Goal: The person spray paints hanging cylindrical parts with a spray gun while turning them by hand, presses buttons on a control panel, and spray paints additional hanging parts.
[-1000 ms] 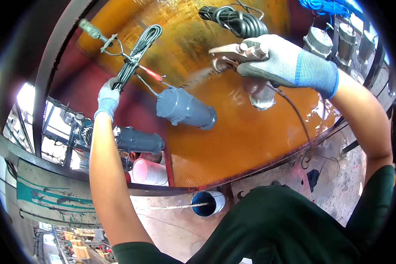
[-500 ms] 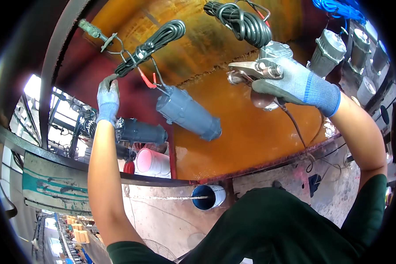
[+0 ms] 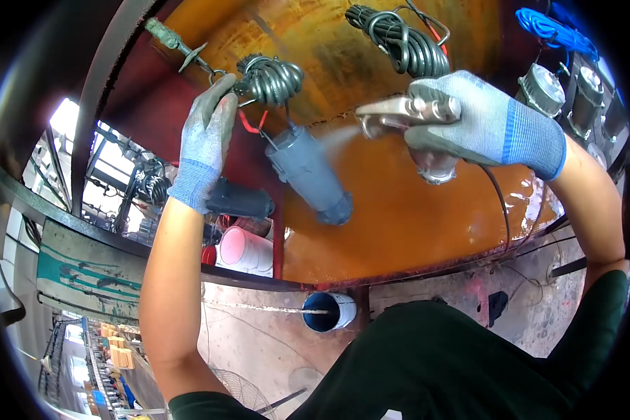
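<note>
A dark green garment is seen nearest, at the lower edge, well below the grey cylindrical part that serves as landmark. Below that part, a blue-walled bucket is seen on the concrete floor, with a pink-lidded pail to its lower left. To the right of the part, a metal spray gun is gripped by the gloved right hand, fingers wrapped shut around its body, and a fine mist is directed from its nozzle onto the part's upper end. The part is hung tilted in front of an orange-stained curved panel. Just above it, a coiled dark cable joined to it by red wires is pinched by the gloved left hand, whose fingertips are closed on the coil's left side. Up and left of the coil, a metal hook is seen. Farther up and right of the part, a second cable coil is hung, and beyond it a blue cable bundle.
</note>
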A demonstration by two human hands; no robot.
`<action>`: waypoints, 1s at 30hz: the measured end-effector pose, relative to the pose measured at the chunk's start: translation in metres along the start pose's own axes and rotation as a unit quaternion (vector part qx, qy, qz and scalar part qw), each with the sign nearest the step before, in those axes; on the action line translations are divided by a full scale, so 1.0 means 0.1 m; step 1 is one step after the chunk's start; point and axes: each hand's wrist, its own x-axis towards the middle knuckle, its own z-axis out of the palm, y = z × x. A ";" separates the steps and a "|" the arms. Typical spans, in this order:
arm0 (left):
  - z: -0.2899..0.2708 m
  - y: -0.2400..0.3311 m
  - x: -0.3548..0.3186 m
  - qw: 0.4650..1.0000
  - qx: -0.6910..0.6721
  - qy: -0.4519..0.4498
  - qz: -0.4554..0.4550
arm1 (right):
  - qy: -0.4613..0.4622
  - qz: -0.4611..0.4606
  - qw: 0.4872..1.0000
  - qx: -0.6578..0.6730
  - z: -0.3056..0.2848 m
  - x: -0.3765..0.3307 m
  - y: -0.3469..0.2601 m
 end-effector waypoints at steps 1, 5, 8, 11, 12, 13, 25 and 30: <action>0.03 0.13 -0.03 1.000 -0.024 -0.003 -0.010 | 0.026 -0.040 0.999 0.013 0.01 0.04 0.04; 0.05 0.09 -0.04 0.999 0.016 -0.032 0.013 | -0.036 0.000 0.999 0.021 0.01 0.08 -0.16; 0.00 0.06 -0.12 0.999 -0.005 -0.024 -0.027 | 0.026 0.004 0.991 -0.133 0.08 0.15 -0.04; -0.12 -0.06 -0.17 0.997 0.007 -0.008 -0.076 | 0.013 0.030 0.998 -0.052 0.14 0.15 0.01; -0.14 -0.11 -0.20 0.996 0.009 0.003 -0.085 | -0.019 0.022 1.000 -0.007 0.15 0.13 0.01; -0.16 -0.16 -0.23 0.995 0.009 0.014 -0.095 | -0.040 -0.010 0.990 -0.137 0.15 0.13 0.01; -0.47 -0.58 -0.22 0.948 0.305 0.010 -0.086 | -0.047 -0.008 0.997 -0.066 0.01 0.07 0.09; -0.59 -1.01 -0.17 0.923 0.370 -0.031 -0.099 | 0.059 -0.035 0.997 0.015 0.08 -0.02 0.04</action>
